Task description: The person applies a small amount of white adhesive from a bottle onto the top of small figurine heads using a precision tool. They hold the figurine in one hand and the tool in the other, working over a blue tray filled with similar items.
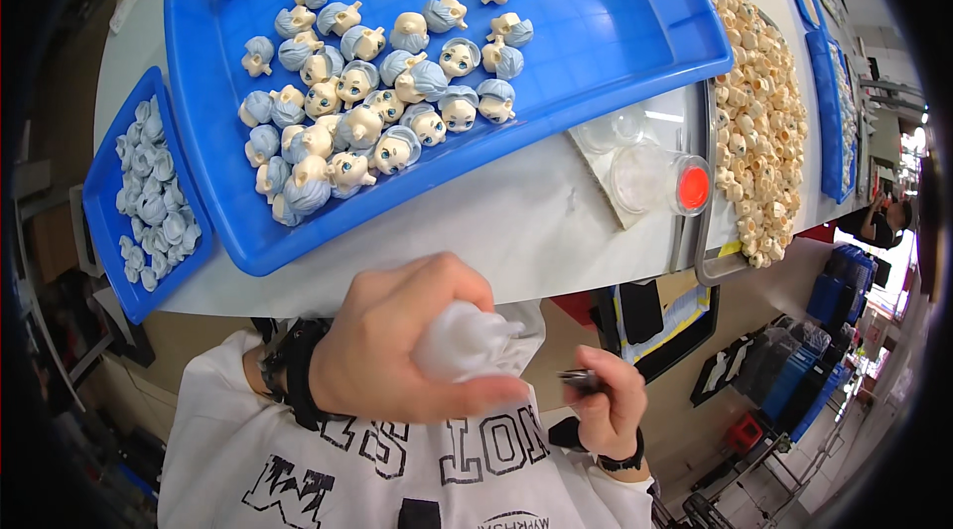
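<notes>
My left hand [387, 350] is wrapped round a pale, rounded, whitish piece [467, 338], held close in front of my chest near the table's front edge. The piece looks washed out, so its exact kind is unclear. To the right of it, my right hand [611, 405] pinches a small dark metal tool [584, 380], which points toward the left hand without touching the piece. Beyond both hands, a large blue tray [596, 63] holds many doll heads [397, 147] with light-blue hair, several lying face up.
A smaller blue tray [102, 197] with light-blue hair pieces stands at the left. On the right are clear round containers [635, 177], a red-topped jar [692, 185] and a metal tray [707, 256] of cream-coloured parts [759, 122]. Another person [879, 221] is far right.
</notes>
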`<state>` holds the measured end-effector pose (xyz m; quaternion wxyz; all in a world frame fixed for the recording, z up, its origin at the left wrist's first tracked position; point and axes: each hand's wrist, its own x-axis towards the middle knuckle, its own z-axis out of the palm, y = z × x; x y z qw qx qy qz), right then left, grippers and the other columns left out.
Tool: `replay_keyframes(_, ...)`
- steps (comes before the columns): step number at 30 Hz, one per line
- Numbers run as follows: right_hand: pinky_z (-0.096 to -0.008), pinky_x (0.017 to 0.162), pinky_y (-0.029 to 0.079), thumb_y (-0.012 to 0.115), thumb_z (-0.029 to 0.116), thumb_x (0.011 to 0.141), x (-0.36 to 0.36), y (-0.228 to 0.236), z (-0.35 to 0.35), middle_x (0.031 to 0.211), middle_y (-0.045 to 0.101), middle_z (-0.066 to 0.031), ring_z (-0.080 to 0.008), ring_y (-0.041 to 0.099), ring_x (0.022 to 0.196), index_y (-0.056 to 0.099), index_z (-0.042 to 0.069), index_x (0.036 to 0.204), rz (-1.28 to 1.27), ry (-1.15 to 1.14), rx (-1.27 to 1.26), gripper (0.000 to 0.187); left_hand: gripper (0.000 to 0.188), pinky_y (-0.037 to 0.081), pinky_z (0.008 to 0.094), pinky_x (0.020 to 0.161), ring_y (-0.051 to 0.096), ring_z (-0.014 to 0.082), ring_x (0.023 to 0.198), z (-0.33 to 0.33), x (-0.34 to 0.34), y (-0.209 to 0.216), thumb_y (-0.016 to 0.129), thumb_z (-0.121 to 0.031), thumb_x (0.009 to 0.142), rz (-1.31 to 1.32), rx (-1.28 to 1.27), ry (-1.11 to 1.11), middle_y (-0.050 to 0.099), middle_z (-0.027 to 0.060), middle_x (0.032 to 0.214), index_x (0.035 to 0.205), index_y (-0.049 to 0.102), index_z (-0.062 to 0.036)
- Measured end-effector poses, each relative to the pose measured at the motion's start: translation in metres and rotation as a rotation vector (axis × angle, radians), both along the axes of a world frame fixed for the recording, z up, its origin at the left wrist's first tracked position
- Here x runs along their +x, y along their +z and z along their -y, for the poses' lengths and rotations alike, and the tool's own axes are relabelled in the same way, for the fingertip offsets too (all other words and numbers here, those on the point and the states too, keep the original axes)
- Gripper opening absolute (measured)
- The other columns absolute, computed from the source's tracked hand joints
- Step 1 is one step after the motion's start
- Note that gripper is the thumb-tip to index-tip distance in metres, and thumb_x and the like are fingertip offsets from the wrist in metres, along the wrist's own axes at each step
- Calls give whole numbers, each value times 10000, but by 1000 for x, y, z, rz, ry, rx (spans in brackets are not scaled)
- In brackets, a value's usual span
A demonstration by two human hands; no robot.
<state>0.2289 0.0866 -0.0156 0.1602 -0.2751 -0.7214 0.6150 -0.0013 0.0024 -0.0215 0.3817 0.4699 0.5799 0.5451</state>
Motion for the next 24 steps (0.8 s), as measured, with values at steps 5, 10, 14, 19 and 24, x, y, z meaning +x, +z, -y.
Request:
replay_keyframes(5,-265,384,328,632,109,742,-6,18,-18,575,520,-51,-160,427,417,621,-3,1014,41,3,525,295,412,392,270,453,521,175,514,3,6,3,777,-325,672,-55,31,-20,542,54,672,830,532,-32)
replay_keyframes(10,-266,361,297,663,128,676,-14,30,-24,527,474,-25,-147,383,384,657,34,974,88,22,734,312,403,384,265,447,510,169,510,2,7,-1,785,-304,657,-131,81,35,552,57,676,822,544,-26)
replay_keyframes(14,-267,360,294,664,123,657,-16,35,-28,508,426,-9,-145,382,385,663,50,974,129,71,762,325,387,391,267,449,527,170,526,2,5,0,793,-266,642,-167,70,40,560,65,682,822,551,-24)
replay_keyframes(19,-269,359,291,668,112,636,-20,40,-31,498,383,2,-139,381,387,668,62,972,184,109,780,340,378,391,273,441,532,174,522,3,5,-1,800,-229,615,-257,77,76,562,60,681,825,558,-29)
replay_keyframes(24,-293,366,266,620,41,620,-23,66,-39,521,406,-30,-164,370,379,604,-42,1032,329,344,794,420,331,376,291,421,517,191,492,3,7,-5,795,-183,585,-420,49,105,535,52,644,778,561,-50)
